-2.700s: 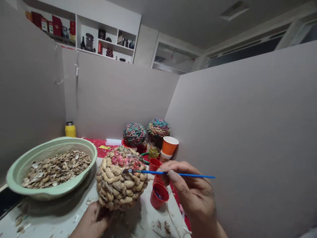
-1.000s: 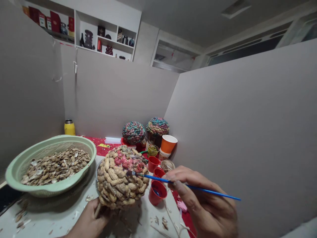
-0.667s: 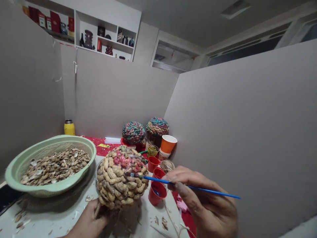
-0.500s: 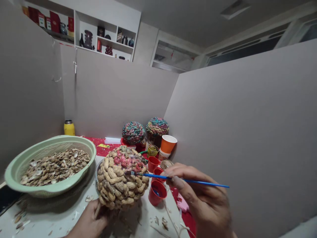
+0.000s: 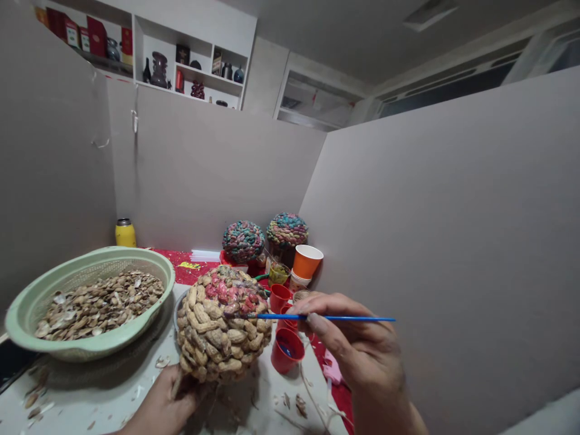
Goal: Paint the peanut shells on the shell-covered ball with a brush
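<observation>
A rounded ball covered in peanuts in their shells (image 5: 222, 344) stands in front of me, its upper part painted red and its lower part bare tan shell. My left hand (image 5: 174, 396) is closed beneath it, around what looks like a stem; the fingers are partly hidden. Between thumb and fingers my right hand (image 5: 357, 341) pinches a blue-handled paintbrush (image 5: 335, 318). The dark bristles touch the ball's front just below the red patch. Beside the ball, under the brush, a red cup (image 5: 287, 351) holds dark blue liquid.
At left a green colander (image 5: 165, 275) holds many shell pieces. Two painted peanut balls (image 5: 243, 240) sit at the back by an orange cup (image 5: 308, 261). A yellow jar (image 5: 125, 234) stands near the back panel. Grey panels (image 5: 430, 211) wall in the table, where shell scraps lie.
My right hand has moved left and slightly up, and the brush handle lies more level. The bristles have slid slightly left on the ball. My left hand keeps its hold.
</observation>
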`<state>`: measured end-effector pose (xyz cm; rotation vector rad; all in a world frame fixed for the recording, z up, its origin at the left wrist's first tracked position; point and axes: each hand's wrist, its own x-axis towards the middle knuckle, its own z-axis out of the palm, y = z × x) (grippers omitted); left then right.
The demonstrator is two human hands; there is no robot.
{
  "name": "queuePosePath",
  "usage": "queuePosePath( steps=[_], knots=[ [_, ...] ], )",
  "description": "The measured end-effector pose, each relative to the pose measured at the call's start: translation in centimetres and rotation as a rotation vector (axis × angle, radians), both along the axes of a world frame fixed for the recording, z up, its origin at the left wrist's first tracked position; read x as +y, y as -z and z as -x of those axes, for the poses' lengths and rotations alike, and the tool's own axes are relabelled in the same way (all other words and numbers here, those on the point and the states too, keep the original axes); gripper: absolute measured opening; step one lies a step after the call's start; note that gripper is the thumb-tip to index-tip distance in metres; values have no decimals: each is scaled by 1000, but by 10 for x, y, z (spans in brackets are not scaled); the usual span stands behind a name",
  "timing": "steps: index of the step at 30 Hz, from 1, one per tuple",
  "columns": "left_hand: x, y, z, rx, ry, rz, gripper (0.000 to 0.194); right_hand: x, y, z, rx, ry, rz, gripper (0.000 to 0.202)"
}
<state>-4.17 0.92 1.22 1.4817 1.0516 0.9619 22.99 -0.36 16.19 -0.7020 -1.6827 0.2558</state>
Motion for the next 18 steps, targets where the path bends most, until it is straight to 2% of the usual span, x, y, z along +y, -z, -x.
queuePosePath(
  steps=[4, 8, 11, 15, 18],
  knots=[
    [1, -6, -1, -9, 6, 12, 49, 3, 0, -6, 62, 18, 71, 9],
    [-1, -12, -4, -7, -14, 16, 53, 1, -2, -6, 128, -30, 82, 8],
    [0, -7, -3, -12, -3, 7, 51, 0, -1, -1, 106, -63, 46, 9],
    [1, 2, 1, 13, -8, 14, 46, 3, 2, 2, 37, -37, 39, 12],
    [1, -1, 0, 15, -42, 20, 45, 4, 2, -1, 36, -9, 20, 14]
  ],
)
